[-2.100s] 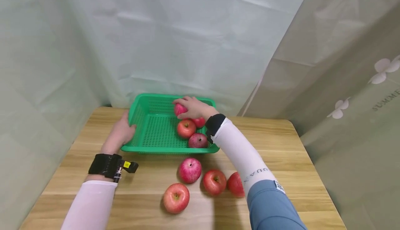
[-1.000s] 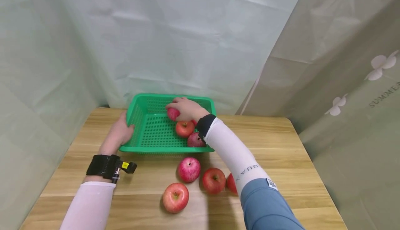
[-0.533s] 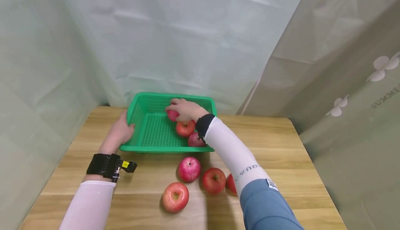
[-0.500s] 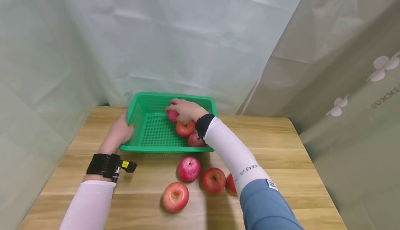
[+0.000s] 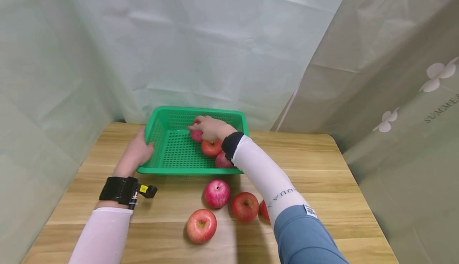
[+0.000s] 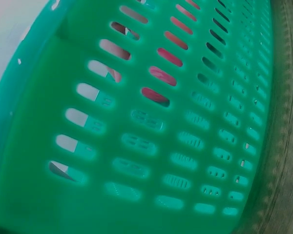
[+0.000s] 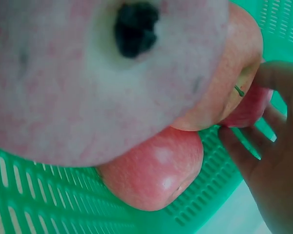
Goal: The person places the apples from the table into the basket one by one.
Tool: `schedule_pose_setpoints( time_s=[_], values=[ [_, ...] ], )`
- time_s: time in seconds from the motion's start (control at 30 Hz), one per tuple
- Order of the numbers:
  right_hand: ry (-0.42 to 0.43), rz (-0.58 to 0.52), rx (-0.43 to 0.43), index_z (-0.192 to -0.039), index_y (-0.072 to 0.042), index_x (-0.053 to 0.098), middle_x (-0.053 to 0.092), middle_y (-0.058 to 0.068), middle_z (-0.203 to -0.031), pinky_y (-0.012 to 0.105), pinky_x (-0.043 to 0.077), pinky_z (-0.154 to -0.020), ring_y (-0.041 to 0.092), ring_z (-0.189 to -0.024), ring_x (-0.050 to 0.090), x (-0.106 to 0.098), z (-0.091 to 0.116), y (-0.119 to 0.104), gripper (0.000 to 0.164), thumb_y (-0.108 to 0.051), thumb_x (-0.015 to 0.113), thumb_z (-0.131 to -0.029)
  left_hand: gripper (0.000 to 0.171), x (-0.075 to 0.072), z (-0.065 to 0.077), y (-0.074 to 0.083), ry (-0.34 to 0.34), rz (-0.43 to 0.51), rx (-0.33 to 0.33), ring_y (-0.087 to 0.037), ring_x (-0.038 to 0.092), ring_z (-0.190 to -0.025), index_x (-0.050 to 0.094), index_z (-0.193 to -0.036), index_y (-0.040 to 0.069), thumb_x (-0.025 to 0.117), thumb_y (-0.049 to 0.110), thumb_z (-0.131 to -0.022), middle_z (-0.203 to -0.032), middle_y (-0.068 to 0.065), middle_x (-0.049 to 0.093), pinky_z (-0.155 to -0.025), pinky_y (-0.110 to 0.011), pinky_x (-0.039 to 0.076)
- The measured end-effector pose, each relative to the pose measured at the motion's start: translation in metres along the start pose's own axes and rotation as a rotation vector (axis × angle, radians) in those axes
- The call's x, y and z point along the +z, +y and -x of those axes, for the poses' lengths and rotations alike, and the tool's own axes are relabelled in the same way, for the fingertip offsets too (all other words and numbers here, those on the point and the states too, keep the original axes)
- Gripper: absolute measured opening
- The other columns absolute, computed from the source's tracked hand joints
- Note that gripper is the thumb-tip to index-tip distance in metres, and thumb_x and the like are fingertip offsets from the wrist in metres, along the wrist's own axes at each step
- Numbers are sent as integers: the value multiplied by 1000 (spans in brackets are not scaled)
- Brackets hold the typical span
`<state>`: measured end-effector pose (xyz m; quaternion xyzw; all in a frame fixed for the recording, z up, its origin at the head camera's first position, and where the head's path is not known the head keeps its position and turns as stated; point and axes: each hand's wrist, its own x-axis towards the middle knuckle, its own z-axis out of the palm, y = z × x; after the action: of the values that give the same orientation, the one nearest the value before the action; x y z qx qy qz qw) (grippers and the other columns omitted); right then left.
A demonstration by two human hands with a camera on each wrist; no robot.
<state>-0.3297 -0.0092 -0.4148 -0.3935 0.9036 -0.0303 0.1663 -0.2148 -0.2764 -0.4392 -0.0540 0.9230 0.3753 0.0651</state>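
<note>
A green plastic basket [image 5: 193, 171] stands at the back of the table. My left hand [image 5: 138, 150] grips its left end, thumb over the rim; the left wrist view shows the slotted basket wall [image 6: 39, 195] with red fruit behind. Inside the basket, my right hand [image 5: 212, 128] lies over a pink-red apple [image 5: 196, 136] near the back wall. In the right wrist view the fingers [image 7: 241, 156] are spread and rather straight beside that apple [image 7: 249, 108]. Nearer are an orange-red apple [image 5: 211, 148] and a dull red apple [image 5: 223, 161]; another apple [image 7: 154, 170] shows in the right wrist view.
In front of the basket, a pink apple [image 5: 217, 194], a red apple [image 5: 245, 207] and a lighter apple [image 5: 201, 226] sit on the wooden table [image 5: 322, 184]. A further apple [image 5: 264, 211] is partly behind the right sleeve. Pale curtains [image 5: 215, 48] hang around the table.
My right hand carried the pink-red apple leftward and down into the basket. Since half a second ago its fingers have loosened, and more of the apple shows. The left hand stays on the basket.
</note>
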Motion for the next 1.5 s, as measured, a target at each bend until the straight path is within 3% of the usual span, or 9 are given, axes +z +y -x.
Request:
schedule_pose_setpoints(
  time_s=[0.1, 0.27, 0.5, 1.03, 1.5],
  values=[
    [-3, -5, -8, -168, -35, 37, 25, 6, -173, 35, 47, -102, 33, -160, 20, 0, 0, -1, 61, -14, 44, -111, 68, -1, 0, 0, -2, 3, -5, -42, 62, -95, 7, -167, -5, 41, 16, -112, -136, -44, 48, -70, -44, 53],
    [-33, -15, 23, -172, -34, 25, 19, 5, -177, 38, 30, -124, 28, -161, 20, 3, 0, 0, 61, -32, 44, -114, 68, -4, 0, 1, -5, 3, -4, -43, 61, -98, 7, -167, -5, 42, 16, -113, -138, -43, 48, -72, -46, 53],
    [-57, -50, 62, -173, -37, 14, 12, 3, -179, 43, 27, -127, 31, -162, 16, 5, 1, 0, 68, -37, 46, -114, 70, -5, -1, -2, -5, -25, 7, -45, 61, -98, 5, -167, -6, 42, 16, -111, -139, -46, 45, -72, -47, 53],
    [-36, -115, 80, -172, -39, 22, 14, 2, -179, 46, 34, -122, 32, -162, 17, -3, 12, 13, 72, -39, 55, -108, 71, -6, -9, -7, -7, -35, 6, -50, 56, -108, 3, -167, -6, 43, 14, -111, -145, -47, 41, -81, -55, 52],
    [-49, -166, 77, -173, -36, 21, 13, 7, -179, 47, 27, -126, 30, -163, 16, -13, 38, 28, 75, -45, 57, -108, 70, -9, -12, -8, -22, -25, 8, -49, 57, -105, 4, -166, -6, 42, 15, -112, -143, -47, 41, -78, -52, 52]
  ],
)
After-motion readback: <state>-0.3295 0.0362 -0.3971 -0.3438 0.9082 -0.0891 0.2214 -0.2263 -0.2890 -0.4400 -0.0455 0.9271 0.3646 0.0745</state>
